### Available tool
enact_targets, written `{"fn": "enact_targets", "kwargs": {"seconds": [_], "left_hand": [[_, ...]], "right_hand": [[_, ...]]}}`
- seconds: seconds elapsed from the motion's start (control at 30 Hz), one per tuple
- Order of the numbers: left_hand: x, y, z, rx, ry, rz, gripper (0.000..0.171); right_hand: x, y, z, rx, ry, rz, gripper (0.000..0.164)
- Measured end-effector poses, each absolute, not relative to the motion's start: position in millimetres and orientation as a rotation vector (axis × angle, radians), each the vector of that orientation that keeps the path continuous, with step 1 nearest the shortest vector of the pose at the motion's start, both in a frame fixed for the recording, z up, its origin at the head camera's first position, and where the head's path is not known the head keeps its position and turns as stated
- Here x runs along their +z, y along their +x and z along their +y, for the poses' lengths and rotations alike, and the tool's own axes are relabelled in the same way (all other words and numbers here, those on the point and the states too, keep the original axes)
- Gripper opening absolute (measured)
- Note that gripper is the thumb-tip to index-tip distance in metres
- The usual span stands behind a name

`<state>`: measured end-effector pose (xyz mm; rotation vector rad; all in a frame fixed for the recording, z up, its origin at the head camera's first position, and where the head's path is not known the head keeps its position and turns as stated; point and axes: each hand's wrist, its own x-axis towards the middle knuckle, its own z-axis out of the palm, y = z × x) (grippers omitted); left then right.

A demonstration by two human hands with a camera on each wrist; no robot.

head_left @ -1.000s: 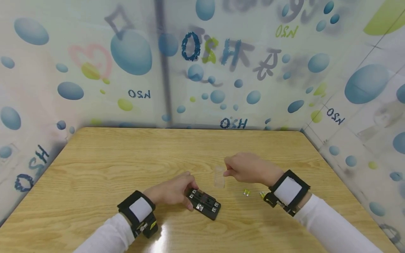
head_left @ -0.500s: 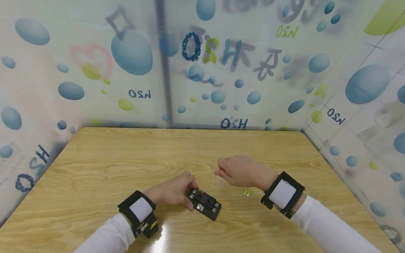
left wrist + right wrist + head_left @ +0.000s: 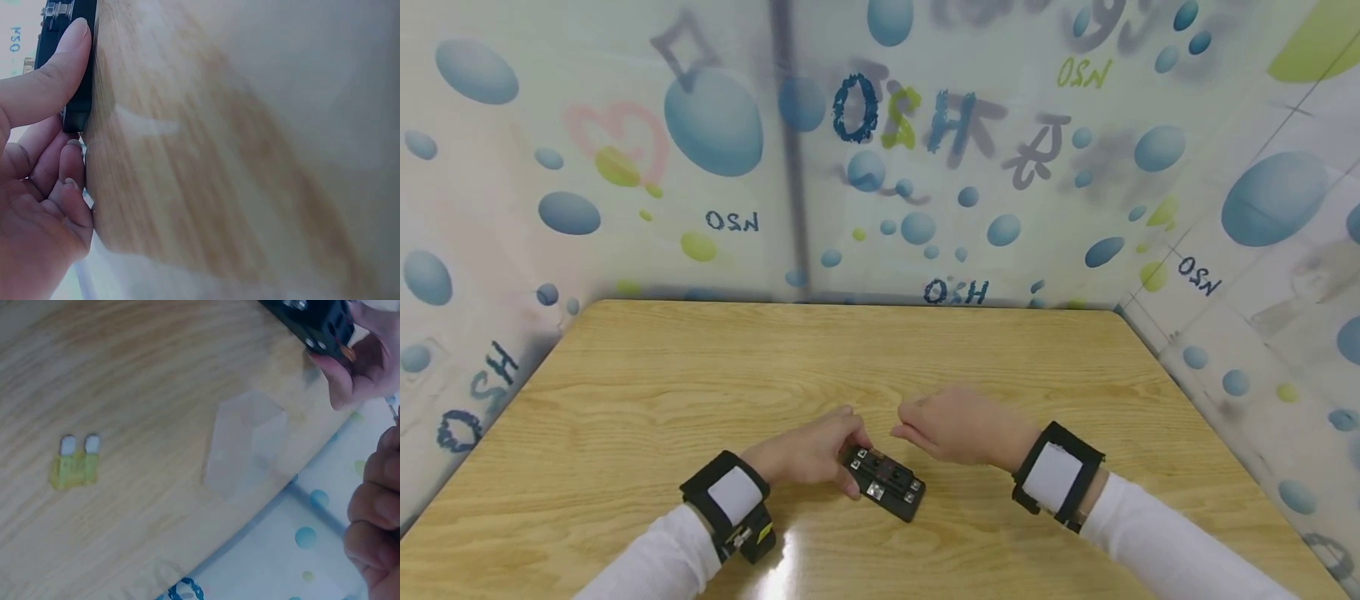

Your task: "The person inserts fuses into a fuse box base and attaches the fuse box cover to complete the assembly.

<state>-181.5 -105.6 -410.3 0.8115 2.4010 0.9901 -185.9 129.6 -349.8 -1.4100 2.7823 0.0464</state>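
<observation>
My left hand (image 3: 812,450) grips the left end of a black fuse block (image 3: 886,483) with metal screw terminals. In the left wrist view its thumb (image 3: 74,47) lies along the block's side. My right hand (image 3: 962,425) is up close beyond the block's right end, with its fingers (image 3: 375,509) curled. A small thing with a thin metal tip (image 3: 394,411) shows at these fingers; cannot tell its kind, as the hand hides most of it. In the right wrist view, a clear plastic cover (image 3: 244,444) stands on the table near a yellow blade fuse (image 3: 76,464).
The wooden table (image 3: 700,358) reaches back to a patterned curtain (image 3: 880,208), which also runs along the right side. In the head view my right hand and wrist hide the clear cover and the yellow fuses.
My right hand has moved left and nearer to the fuse block, covering the clear plastic cover and the yellow fuses in the head view. My left hand and the block have stayed put.
</observation>
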Motion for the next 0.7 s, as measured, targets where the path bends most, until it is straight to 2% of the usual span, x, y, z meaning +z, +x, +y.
{"fn": "enact_targets", "kwargs": {"seconds": [0.37, 0.7], "left_hand": [[-409.4, -180.9, -106.3, 0.991, 0.839, 2.409, 0.051], [-409.0, -180.8, -106.3, 0.992, 0.825, 2.4, 0.051]], "right_hand": [[-364.7, -180.8, 122.7, 0.105, -1.646, 2.755, 0.029], [-377.5, -179.7, 120.7, 0.121, -1.684, 2.731, 0.032]]}}
